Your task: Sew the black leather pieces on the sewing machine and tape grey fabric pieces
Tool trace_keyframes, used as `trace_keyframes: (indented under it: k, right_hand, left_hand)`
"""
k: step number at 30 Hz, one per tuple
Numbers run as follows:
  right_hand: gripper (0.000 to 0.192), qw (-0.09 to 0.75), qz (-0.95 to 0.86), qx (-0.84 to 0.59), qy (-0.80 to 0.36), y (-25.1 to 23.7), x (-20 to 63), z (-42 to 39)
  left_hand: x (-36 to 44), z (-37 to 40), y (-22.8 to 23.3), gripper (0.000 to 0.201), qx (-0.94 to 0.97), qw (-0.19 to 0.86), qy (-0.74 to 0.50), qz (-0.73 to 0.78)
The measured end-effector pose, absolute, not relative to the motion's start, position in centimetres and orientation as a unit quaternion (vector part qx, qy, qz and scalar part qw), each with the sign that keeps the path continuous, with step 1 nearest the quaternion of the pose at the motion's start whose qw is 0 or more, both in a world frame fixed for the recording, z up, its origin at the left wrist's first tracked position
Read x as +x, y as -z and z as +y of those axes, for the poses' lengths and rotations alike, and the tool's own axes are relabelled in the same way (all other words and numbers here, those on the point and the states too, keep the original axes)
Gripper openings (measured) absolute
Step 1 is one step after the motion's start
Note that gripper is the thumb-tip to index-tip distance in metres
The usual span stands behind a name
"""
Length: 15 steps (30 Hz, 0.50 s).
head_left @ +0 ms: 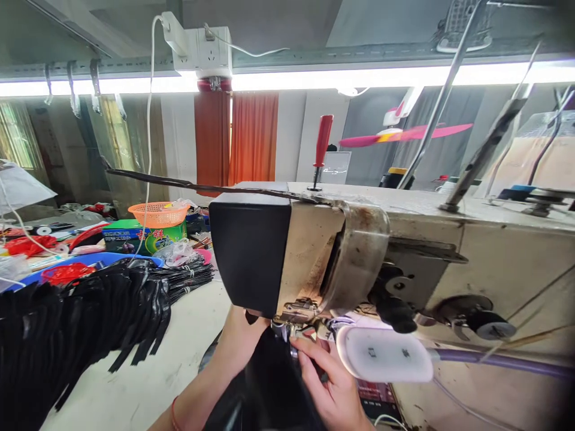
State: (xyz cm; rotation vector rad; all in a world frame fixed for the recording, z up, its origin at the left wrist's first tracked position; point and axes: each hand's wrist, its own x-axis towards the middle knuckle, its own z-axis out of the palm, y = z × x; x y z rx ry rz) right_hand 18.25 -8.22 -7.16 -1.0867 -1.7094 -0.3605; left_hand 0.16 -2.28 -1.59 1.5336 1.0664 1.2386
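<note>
A sewing machine (pixel 417 239) fills the right side, its black-covered head (pixel 250 254) above my hands. Smooth black material, like leather (pixel 274 377), runs beneath the needle area (pixel 287 329) and down toward me. My left hand (pixel 240 341) is at the material's left, its thumb reaching under the head; the other fingers are mostly hidden. On the right, my right hand (pixel 330 380) has bent fingers drawn together at the presser foot, against the material's right edge. What lies between those fingertips is hidden. A white lamp with two buttons (pixel 384 353) sits just beside that hand.
Bundled black strips (pixel 85 317) lie on the white table (pixel 179 353) at left. Behind them are a blue tray (pixel 96 258), a green box (pixel 126 236) and an orange basket (pixel 157 214). A red screwdriver (pixel 323 143) stands on the machine; a pink fan (pixel 404 133) hangs behind.
</note>
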Motion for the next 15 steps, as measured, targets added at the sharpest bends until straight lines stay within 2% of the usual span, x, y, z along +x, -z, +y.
trace_keyframes:
  k: [3,7,9,15]
  right_hand:
    - [0.022,0.522,-0.711,-0.446,0.151,7.1,18.1,-8.2]
    - [0.023,0.522,-0.714,-0.448,0.132,7.1,17.8,-8.3]
    - [0.024,0.522,-0.713,-0.451,0.125,7.0,17.6,-8.4]
    - [0.024,0.526,-0.713,-0.445,0.130,7.1,17.5,-8.3]
  left_hand:
    - [0.0,-5.0,4.7,0.042,0.670,0.172,-0.588,0.420]
    - [-0.1,-8.4,8.3,0.039,0.779,-0.077,-0.542,0.306]
    - [-0.4,-8.6,8.2,0.036,0.804,-0.144,-0.500,0.289]
    - [-1.3,-7.1,4.5,0.033,0.844,-0.230,-0.447,0.186]
